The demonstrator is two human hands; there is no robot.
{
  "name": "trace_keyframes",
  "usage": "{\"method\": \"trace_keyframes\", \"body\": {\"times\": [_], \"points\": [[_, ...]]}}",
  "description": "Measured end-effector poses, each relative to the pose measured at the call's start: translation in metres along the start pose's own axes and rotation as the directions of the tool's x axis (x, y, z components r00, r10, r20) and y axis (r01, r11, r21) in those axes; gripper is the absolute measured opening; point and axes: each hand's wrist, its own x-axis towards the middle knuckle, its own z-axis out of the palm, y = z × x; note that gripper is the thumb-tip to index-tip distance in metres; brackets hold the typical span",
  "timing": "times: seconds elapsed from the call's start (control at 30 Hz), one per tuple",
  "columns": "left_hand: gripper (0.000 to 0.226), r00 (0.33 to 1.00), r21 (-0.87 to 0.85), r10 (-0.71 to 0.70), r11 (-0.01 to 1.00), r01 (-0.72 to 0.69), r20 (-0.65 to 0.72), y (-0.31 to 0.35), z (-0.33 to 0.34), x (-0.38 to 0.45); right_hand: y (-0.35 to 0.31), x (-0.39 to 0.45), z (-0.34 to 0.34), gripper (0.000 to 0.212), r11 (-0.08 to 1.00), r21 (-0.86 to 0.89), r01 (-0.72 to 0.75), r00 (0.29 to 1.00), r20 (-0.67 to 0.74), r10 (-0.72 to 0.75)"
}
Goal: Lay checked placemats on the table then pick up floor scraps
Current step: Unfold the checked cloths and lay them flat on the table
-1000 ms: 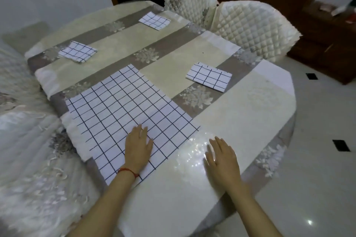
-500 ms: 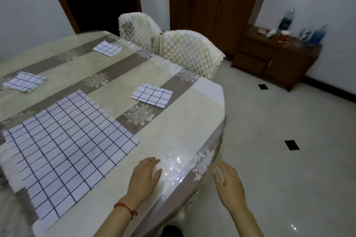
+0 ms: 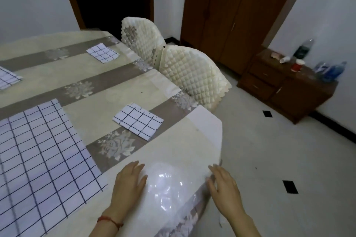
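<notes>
Placemat [image 3: 38,158] unfolded flat on table [image 3: 173,150]; left hand [image 3: 129,184], right hand [image 3: 224,188] open, empty, near table edge.

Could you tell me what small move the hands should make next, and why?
Probably reach the right hand to the folded placemat and unfold it: only the large placemat lies spread, and both hands are empty.

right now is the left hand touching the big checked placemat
Apart. The head view shows the left hand flat on bare tablecloth, with a strip of cloth visible between it and the big checked placemat.
</notes>
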Motion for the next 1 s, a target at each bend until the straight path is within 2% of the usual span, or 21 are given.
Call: {"method": "trace_keyframes", "body": {"times": [0.1, 0.3, 0.47, 0.57, 0.63, 0.8, 0.93, 1.0], "points": [[0.04, 0.999, -0.027, -0.047, 0.999, 0.046, -0.023, 0.011, -0.004, 0.034, -0.012, 0.043, -0.007, 0.044, 1.0, -0.003, 0.029, 0.999, 0.046, -0.029], [0.036, 0.975, -0.125, -0.199, 0.975, 0.186, -0.096, 0.01, -0.001, 0.061, -0.047, 0.115, 0.003, 0.044, 0.983, 0.047, 0.175, 0.96, 0.215, -0.181], [0.034, 0.894, -0.237, -0.417, 0.896, 0.375, -0.163, 0.01, 0.009, 0.069, -0.082, 0.178, 0.016, 0.038, 0.931, 0.112, 0.347, 0.882, 0.298, -0.364], [0.028, 0.813, -0.297, -0.534, 0.835, 0.464, -0.23, 0.02, 0.009, 0.078, -0.107, 0.217, 0.024, 0.026, 0.874, 0.173, 0.454, 0.816, 0.313, -0.486], [0.026, 0.756, -0.325, -0.596, 0.796, 0.512, -0.27, 0.027, 0.01, 0.085, -0.124, 0.242, 0.03, 0.029, 0.848, 0.207, 0.488, 0.781, 0.33, -0.53], [0.034, 0.656, -0.337, -0.697, 0.716, 0.612, -0.289, 0.044, 0.022, 0.098, -0.158, 0.288, 0.054, 0.035, 0.811, 0.147, 0.567, 0.718, 0.395, -0.573], [0.039, 0.603, -0.323, -0.754, 0.657, 0.681, -0.262, 0.056, 0.037, 0.101, -0.172, 0.293, 0.07, 0.034, 0.785, -0.047, 0.618, 0.732, 0.4, -0.552], [0.041, 0.593, -0.317, -0.763, 0.646, 0.694, -0.256, 0.06, 0.045, 0.101, -0.175, 0.288, 0.075, 0.034, 0.798, -0.085, 0.597, 0.752, 0.404, -0.52]]}}
